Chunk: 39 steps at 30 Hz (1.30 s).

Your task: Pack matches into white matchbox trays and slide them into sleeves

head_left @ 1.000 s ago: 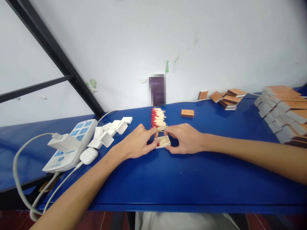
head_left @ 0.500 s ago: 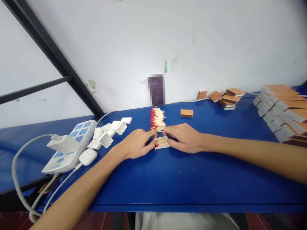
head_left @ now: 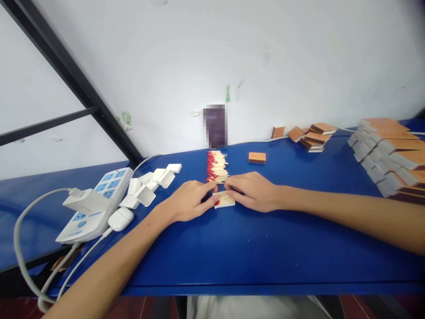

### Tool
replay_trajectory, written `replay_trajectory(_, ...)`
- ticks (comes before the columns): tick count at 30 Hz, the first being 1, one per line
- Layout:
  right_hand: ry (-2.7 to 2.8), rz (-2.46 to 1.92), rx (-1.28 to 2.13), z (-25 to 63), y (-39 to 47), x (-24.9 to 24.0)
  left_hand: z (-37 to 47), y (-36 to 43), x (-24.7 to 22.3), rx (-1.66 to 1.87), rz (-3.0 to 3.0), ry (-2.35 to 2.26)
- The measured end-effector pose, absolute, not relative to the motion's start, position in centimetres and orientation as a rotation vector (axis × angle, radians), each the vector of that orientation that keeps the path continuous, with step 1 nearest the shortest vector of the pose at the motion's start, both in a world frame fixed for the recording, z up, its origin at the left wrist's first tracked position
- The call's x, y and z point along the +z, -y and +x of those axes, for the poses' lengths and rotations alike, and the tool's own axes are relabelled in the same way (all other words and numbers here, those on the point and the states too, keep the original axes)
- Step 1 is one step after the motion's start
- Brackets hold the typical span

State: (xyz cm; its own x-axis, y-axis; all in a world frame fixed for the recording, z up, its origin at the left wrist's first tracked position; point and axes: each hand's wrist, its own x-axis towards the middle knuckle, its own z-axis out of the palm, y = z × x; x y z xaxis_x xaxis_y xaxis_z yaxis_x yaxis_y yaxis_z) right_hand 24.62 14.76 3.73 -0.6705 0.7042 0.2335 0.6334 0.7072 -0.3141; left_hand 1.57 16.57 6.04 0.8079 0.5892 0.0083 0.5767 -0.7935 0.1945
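A white matchbox tray (head_left: 226, 205) is sitting on the blue tabletop (head_left: 259, 257), between the fingertips of the left hand (head_left: 195, 199) and the right hand (head_left: 252, 190). The left hand is curving its thumb against the tray's near end; the right hand is laying its thumb over the opposite end, partly hiding the loose matches (head_left: 225, 200) inside. Both hands are keeping their fingers bent, but from where I am standing I cannot tell whether either is truly gripping.

Handling: the tray is probably behaving as a light, thin-walled card piece, easily crushed; the matches are likely rolling readily and snapping under force. The short end walls are offering the best hold, with gentle pressure.

Surroundings: just beyond the fingertips, a pile of red-headed matches (head_left: 218, 167) is lying close behind the tray and crowding its far side. Beyond the right hand, a single orange matchbox (head_left: 256, 157) is resting apart; farther out to its right, a loose heap of matchboxes (head_left: 317, 136) and a large stack (head_left: 388, 153) are standing. Left of the left hand, small white trays (head_left: 146, 195) are lying jumbled beside a power strip (head_left: 111, 182), and an earbud case (head_left: 121, 219) is sitting near the left forearm.
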Motion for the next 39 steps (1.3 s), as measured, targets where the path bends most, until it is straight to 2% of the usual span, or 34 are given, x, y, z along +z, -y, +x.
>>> replay_trajectory(7,2.468,-0.962,0.303,24.8,-15.1,3.4,1.5,-16.3,6.2,0.074,2.808,-0.919)
replay_trajectory(12,2.417,-1.054,-0.049,25.6,-16.1,3.4,1.5,-16.4,6.1,0.07,2.817,-0.943)
replay_trajectory(19,2.422,-1.585,-0.491,27.7,-18.4,4.4,1.4,-16.4,6.3,0.063,2.84,-0.905)
replay_trajectory(24,2.516,-1.839,-0.265,29.7,-19.6,5.5,1.4,-16.6,6.1,0.062,2.826,-0.893)
replay_trajectory(29,2.797,-1.46,0.244,29.7,-17.9,8.3,1.4,-16.6,5.9,0.078,2.824,-0.911)
replay_trajectory(39,3.112,-0.963,0.416,26.4,-12.6,10.6,1.3,-16.8,5.7,0.091,2.844,-0.869)
